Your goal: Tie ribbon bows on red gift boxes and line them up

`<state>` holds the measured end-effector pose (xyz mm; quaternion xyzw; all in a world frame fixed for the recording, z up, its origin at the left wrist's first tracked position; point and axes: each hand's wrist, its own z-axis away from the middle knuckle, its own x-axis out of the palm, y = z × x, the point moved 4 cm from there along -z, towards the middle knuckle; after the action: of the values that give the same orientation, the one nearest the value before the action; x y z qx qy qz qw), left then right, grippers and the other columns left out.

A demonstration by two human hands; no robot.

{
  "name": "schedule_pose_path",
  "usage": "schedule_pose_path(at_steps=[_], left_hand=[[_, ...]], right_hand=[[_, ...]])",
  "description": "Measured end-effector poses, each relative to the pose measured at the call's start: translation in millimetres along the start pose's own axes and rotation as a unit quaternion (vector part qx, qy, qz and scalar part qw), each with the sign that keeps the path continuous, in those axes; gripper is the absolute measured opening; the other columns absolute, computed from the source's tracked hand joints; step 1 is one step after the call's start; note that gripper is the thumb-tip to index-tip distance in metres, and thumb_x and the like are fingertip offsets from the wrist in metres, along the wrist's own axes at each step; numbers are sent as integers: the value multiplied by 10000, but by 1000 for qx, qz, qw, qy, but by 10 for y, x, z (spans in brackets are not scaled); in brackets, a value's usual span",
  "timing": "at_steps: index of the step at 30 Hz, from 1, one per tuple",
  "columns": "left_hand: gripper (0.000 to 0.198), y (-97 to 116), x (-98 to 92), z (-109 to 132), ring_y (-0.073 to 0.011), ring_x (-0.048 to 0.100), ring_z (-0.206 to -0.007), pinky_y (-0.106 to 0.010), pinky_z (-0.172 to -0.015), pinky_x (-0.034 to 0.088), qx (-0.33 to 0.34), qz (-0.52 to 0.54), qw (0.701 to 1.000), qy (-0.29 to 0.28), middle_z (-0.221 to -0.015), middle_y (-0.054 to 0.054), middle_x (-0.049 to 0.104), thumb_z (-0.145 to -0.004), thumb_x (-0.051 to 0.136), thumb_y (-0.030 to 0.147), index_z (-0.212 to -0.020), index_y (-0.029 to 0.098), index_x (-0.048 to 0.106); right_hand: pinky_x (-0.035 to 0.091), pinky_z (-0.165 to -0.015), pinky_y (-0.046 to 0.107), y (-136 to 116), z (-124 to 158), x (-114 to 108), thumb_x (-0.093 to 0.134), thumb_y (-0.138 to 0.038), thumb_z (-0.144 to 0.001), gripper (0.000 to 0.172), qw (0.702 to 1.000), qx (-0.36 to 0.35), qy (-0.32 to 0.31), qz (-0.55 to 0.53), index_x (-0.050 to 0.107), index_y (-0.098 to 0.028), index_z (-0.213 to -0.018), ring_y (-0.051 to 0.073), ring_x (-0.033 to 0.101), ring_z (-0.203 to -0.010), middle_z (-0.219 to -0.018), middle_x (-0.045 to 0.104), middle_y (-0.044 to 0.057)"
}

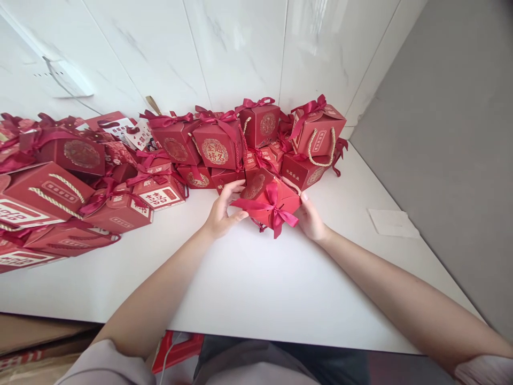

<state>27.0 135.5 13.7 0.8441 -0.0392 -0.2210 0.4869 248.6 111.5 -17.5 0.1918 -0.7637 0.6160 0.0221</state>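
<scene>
A small red gift box [267,202] with a dark pink ribbon bow on its near side sits tilted on the white table [248,283]. My left hand [224,209] grips its left side, thumb and fingers curled onto the box. My right hand [311,218] holds its right side, fingers pressed against the box wall. Just behind it lies a heap of similar red boxes [216,147] with bows and gold rope handles.
More red gift boxes [52,192] are piled along the left of the table up to the marble wall. A white card [393,223] lies at the right by the grey wall. Below the table's front edge are cardboard and a red item [178,350].
</scene>
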Motion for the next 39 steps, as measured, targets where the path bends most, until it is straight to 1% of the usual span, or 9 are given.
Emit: schedule_pose_path(at_steps=[3, 6, 11, 17, 22, 25, 28, 32, 39], left_hand=[[845, -32, -55, -20, -329, 574, -1205, -418, -965, 497, -15, 44, 998, 38, -1297, -155, 594, -743, 622, 743, -1378, 200, 494], [702, -82, -146, -57, -314, 596, -1206, -441, -1025, 467, -72, 79, 993, 52, -1245, -141, 661, -875, 423, 727, -1271, 176, 603], [552, -160, -444, -140, -265, 653, -1116, -412, -1014, 462, -149, 0, 987, 60, -1146, -129, 723, -916, 466, 625, -1153, 170, 671], [713, 147, -666, -178, -254, 689, -959, -407, -899, 515, -178, -46, 982, 31, -1104, -153, 724, -896, 355, 730, -1147, 139, 664], [642, 935, -276, 88, -303, 612, -1207, -433, -987, 476, -112, -157, 976, -104, -1309, -133, 653, -923, 395, 671, -1347, 217, 557], [985, 1224, -11, 287, -377, 595, -1229, -415, -918, 497, -126, -282, 934, -180, -1401, -130, 592, -645, 769, 654, -1480, 264, 421], [1154, 1330, 54, 345, -319, 710, -1009, -337, -782, 525, -125, -262, 918, -270, -1265, -85, 689, -579, 853, 532, -1551, 290, 280], [1033, 1354, -106, 277, -308, 654, -1154, -300, -869, 521, -78, -245, 899, -355, -1392, -72, 608, -549, 869, 394, -1477, 287, 427], [755, 1393, -59, 224, -268, 701, -901, -300, -733, 539, -93, -290, 883, -356, -1086, -58, 713, -567, 840, 427, -1263, 253, 605]], right_hand=[[471, -1040, 479, -25, 11, 38, 331, -684, -940, 728, 998, 35, -50, 24, 233, -319, -1562, 288, 545, -1310, -1543, 452, 47], [527, -856, 438, -17, 53, 144, 179, -791, -903, 918, 979, 111, -164, 40, 169, -181, -1589, 279, 726, -923, -1064, 745, 117], [399, -435, 269, 8, 89, 159, 33, -794, -891, 942, 966, 192, -152, 88, 183, -172, -1583, 183, 570, -392, -497, 609, -19], [371, -402, 225, 12, -2, -27, 195, -722, -955, 768, 984, 149, -49, 81, 361, -185, -1478, 140, 499, -373, -502, 583, -35], [392, -400, 231, 62, -36, -60, 237, -708, -958, 697, 987, 141, -36, 66, 411, -193, -1394, 151, 567, -434, -622, 660, 5], [401, -408, 234, 81, -33, -60, 258, -709, -955, 672, 988, 135, -37, 70, 434, -208, -1367, 154, 584, -458, -659, 680, 17], [407, -419, 233, 85, -24, -65, 294, -704, -953, 654, 988, 130, -36, 78, 426, -216, -1367, 154, 591, -474, -670, 678, 12], [414, -433, 236, 74, -14, -52, 330, -702, -948, 639, 987, 130, -40, 88, 440, -212, -1343, 155, 599, -497, -677, 679, 15], [437, -462, 247, 78, 14, -69, 402, -708, -923, 638, 985, 128, -43, 105, 466, -205, -1311, 166, 620, -558, -694, 684, 19]])
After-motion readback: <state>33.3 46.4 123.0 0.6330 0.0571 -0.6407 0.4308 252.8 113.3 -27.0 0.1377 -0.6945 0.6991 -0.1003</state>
